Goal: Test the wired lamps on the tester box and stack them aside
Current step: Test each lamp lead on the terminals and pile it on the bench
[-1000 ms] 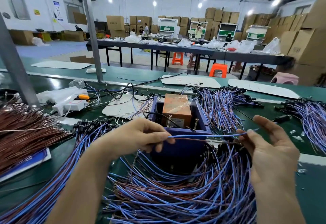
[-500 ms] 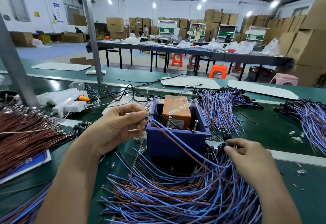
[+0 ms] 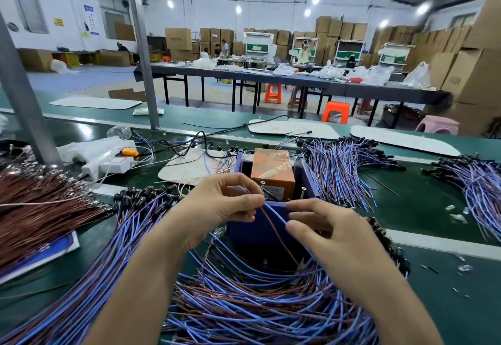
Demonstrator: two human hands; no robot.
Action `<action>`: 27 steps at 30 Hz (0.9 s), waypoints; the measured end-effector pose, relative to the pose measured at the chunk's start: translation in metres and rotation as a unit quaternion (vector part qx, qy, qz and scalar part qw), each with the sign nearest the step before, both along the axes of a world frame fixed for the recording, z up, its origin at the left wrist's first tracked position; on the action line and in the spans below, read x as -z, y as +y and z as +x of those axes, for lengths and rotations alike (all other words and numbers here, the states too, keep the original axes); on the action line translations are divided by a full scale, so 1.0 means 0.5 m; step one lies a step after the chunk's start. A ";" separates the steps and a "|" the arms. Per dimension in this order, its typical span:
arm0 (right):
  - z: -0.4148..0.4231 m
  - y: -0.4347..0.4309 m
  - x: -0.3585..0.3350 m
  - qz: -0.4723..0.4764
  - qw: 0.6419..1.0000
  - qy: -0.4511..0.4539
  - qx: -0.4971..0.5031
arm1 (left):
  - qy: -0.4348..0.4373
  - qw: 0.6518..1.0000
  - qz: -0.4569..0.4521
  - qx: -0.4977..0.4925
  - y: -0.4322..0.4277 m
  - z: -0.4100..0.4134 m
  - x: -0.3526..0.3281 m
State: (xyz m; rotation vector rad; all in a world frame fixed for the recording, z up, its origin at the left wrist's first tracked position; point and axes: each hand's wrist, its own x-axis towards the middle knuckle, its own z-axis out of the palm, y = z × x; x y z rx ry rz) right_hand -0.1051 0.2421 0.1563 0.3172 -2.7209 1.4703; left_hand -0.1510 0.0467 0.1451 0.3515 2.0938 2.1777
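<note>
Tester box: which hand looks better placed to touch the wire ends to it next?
Probably the left hand: it pinches the wires right at the tester box's rim, close to its screws; the right hand holds them lower down.

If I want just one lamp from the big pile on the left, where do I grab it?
Probably by a black lamp head, pinched from above. The heads sit bunched at the far end, while the blue and brown wires lie packed side by side and would likely drag neighbours along.
</note>
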 end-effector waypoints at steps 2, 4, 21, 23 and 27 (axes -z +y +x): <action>0.003 -0.021 0.001 -0.031 0.999 0.017 -0.025 | 0.003 1.000 0.006 -0.006 0.016 0.002 0.001; 0.001 -0.035 0.004 -0.054 0.998 0.043 -0.011 | -0.004 0.999 0.031 -0.010 0.029 0.003 0.002; -0.033 0.001 0.031 0.051 0.967 0.022 0.248 | -0.091 0.989 -0.007 -0.118 0.049 -0.037 0.069; -0.033 0.000 0.033 0.060 0.967 0.020 0.248 | -0.089 0.989 -0.015 -0.119 0.048 -0.037 0.069; -0.030 0.001 0.030 0.076 0.968 0.013 0.238 | -0.087 0.989 -0.015 -0.118 0.046 -0.036 0.068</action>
